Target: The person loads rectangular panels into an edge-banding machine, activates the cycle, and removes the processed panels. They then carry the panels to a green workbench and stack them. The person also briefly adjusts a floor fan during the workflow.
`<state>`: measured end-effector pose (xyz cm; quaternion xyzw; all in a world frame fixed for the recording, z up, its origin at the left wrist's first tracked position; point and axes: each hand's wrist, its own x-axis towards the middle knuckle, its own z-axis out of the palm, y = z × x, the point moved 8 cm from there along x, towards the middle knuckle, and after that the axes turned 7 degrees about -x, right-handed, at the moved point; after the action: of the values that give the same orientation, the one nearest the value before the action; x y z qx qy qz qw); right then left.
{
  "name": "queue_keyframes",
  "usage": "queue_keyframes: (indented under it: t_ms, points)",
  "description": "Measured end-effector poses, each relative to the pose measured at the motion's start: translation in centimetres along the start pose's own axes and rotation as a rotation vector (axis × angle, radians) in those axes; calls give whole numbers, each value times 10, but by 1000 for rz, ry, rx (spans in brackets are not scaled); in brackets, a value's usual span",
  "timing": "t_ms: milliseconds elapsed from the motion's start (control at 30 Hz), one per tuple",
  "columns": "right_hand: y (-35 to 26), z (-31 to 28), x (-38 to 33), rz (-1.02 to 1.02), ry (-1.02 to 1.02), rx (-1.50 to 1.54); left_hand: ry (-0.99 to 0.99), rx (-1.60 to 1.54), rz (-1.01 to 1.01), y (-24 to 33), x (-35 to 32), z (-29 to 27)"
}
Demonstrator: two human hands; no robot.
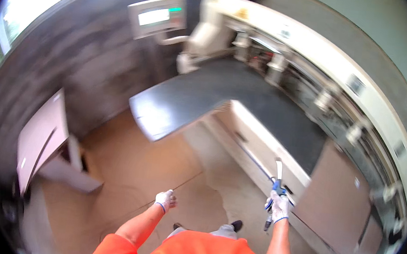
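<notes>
My left hand (165, 201), in a white glove with a blue cuff, hangs over the floor. Its fingers are curled in and no object shows in them. Farther right, my gloved right hand (280, 208) is wrapped round a blue hand tool (277, 188) with a long pale tip pointing up and away. The tool's dark lower end sticks out below the hand; blur hides its exact kind. Just past it runs the white front panel (262, 135) of a long machine.
The machine has a dark, shiny table (207, 88) and a cream beam (312, 39) over several clamps. A control panel (156, 17) on an arm stands far left of it. A folded pinkish-brown panel (44, 135) stands at left; a brown board (337, 198) lies at right.
</notes>
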<state>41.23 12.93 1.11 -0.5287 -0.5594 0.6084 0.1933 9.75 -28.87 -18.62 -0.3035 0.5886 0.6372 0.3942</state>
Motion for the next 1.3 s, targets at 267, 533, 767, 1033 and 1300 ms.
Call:
queue_keyframes:
  t_ms: [267,533,767,1033,1300]
  points:
    - [-90,420,-177,-146,-1064,-739,209,-660,122,45,-57,-285]
    - [-103,664,-207,-351,-1200,-748,282,-1026,368,104,-53,-445]
    - [-113,803,-203,-164,-1306,-591,429,-1253,568,222,-42,-626]
    - [-171,903,-271,-434,-1241,-835,930,-1330,675,320,-65,-825]
    - [-124,908,-358,-223,-1401,-875,1398,-1376,898,311,-96,-996]
